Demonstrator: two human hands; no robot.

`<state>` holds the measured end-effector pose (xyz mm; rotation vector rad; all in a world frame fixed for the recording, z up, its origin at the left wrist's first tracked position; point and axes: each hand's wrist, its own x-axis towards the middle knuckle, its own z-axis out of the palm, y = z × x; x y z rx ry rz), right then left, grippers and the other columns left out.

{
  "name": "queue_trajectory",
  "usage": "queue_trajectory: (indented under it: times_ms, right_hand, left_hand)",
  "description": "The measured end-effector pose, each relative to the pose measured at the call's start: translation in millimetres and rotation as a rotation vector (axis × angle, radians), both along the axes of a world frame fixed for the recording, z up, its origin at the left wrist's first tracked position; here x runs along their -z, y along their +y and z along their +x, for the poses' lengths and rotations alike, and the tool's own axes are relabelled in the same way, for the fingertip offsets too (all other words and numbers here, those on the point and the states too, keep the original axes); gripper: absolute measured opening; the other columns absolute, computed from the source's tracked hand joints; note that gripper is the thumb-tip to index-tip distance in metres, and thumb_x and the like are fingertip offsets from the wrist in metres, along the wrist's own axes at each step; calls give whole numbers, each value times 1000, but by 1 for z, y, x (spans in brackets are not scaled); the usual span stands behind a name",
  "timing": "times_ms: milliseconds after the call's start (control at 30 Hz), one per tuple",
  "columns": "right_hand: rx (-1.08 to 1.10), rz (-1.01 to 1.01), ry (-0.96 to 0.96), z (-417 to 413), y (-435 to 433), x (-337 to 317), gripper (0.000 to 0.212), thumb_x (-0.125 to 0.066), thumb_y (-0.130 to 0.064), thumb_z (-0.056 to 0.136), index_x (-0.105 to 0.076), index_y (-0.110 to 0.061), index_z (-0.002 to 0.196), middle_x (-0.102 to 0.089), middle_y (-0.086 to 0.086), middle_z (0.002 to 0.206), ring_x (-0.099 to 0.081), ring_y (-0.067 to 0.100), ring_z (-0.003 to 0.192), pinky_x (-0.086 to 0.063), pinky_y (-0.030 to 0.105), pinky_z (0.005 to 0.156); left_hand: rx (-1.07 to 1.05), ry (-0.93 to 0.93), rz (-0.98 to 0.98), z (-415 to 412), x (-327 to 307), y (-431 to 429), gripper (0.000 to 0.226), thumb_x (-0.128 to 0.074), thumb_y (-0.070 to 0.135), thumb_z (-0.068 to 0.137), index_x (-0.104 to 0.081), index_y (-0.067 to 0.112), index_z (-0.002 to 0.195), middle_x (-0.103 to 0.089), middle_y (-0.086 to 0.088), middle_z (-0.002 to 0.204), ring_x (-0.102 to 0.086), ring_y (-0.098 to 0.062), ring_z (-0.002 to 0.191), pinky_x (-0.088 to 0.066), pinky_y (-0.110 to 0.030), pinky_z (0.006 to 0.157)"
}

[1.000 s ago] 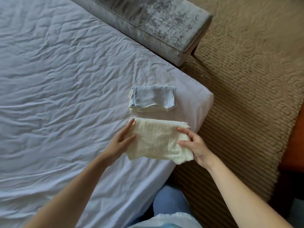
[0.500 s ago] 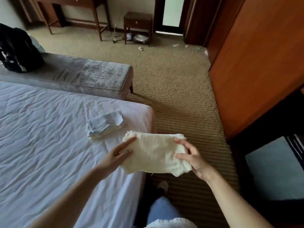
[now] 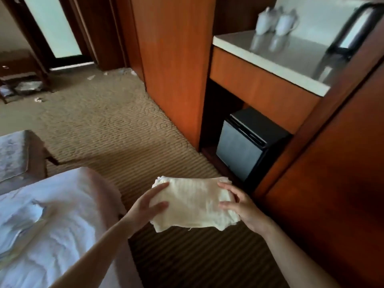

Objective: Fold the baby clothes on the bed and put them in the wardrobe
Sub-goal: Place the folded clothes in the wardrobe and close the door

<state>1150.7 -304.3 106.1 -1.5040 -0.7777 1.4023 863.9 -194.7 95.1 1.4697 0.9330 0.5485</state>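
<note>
A folded cream baby garment point(image 3: 194, 204) hangs in the air over the carpet, off the bed's corner. My left hand point(image 3: 145, 206) grips its left edge, thumb on top. My right hand point(image 3: 239, 206) holds its right edge with the fingers curled round it. A folded pale blue garment point(image 3: 22, 220) lies on the white bed sheet point(image 3: 62, 204) at the lower left, blurred. A tall orange wooden cabinet panel point(image 3: 174, 65) stands ahead, and another wooden panel point(image 3: 332, 194) is at the right.
Beige patterned carpet point(image 3: 108, 125) covers the floor. A small black fridge point(image 3: 247, 144) sits in a niche under a white counter point(image 3: 270, 55) with two white cups point(image 3: 274, 20) and a dark kettle point(image 3: 351, 34). A grey bench end point(image 3: 14, 154) is at left.
The view has swung right, from the bed to the cabinets. Both hands carried the cream garment off the bed and over the carpet. The blue garment stayed on the sheet.
</note>
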Motion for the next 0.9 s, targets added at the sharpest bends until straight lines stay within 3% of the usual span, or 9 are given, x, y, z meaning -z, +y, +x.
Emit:
queue_trajectory:
  times_ms: [200,267,367,433,567,633,733,800,900]
  right_hand:
    - [245,27,-103,82,-121,0,55,-74,-3,78,-62,-34,122,-51,-23,123,-56,-6,104,-51,15,74]
    - [303,14,-145,110,-169,6,55,-77,-8,76,-64,-40,119,-48,-22,129,-51,-3,113,-51,18,85]
    - [383,1,-165,147,-247,10,55,-81,-17,73,-64,-47,116,-44,-15,138,-46,8,125,-47,38,104]
    - [441,5,-148,167,-302,8,54,-79,-14,75,-64,-44,117,-47,-13,135,-50,8,121,-51,35,98]
    - [576,3,-178,206,-411,9,55,-79,-11,75,-64,-43,116,-48,-15,132,-50,6,118,-51,29,92]
    - [649,-15,-188,224,-461,11,56,-79,-8,74,-64,-41,117,-49,-14,130,-52,8,115,-53,27,86]
    - [745,-34,-177,246,-528,11,56,-78,-6,75,-62,-36,120,-47,-16,127,-52,3,109,-51,19,74]
    - [806,-33,-158,258,-569,13,56,-78,-7,76,-61,-35,122,-46,-14,130,-52,7,112,-53,22,76]
    - [912,-46,-102,272,-625,17,56,-79,-8,76,-62,-35,121,-48,-8,131,-54,18,115,-58,34,80]
  left_hand:
    - [282,-3,-24,116,-7,-59,50,-67,14,90,-52,33,134,-48,10,136,-59,-3,114,-57,-30,80]
    - [355,-1,-10,154,-8,-91,51,-67,13,90,-48,29,135,-47,8,135,-58,0,111,-56,-27,79]
    - [448,4,23,209,-6,-143,60,-76,29,82,-47,30,134,-48,7,133,-58,0,110,-57,-28,81]
    - [509,28,23,244,-2,-183,71,-76,45,69,-47,35,134,-48,8,132,-57,-6,113,-57,-32,85]
    - [619,23,15,316,5,-268,75,-74,50,63,-49,36,132,-50,9,131,-55,-5,115,-56,-29,86]
    - [657,21,1,350,9,-309,72,-76,46,64,-51,35,130,-48,9,132,-53,-9,117,-56,-31,88]
    - [725,6,-28,398,12,-369,55,-76,19,83,-51,29,131,-47,9,132,-53,-9,114,-55,-22,78]
    - [766,5,-42,428,12,-404,52,-72,7,86,-50,23,131,-45,9,129,-52,-7,109,-53,-17,71]
    - [847,19,-64,469,13,-450,52,-73,6,85,-51,23,130,-46,7,127,-54,-9,106,-54,-18,70]
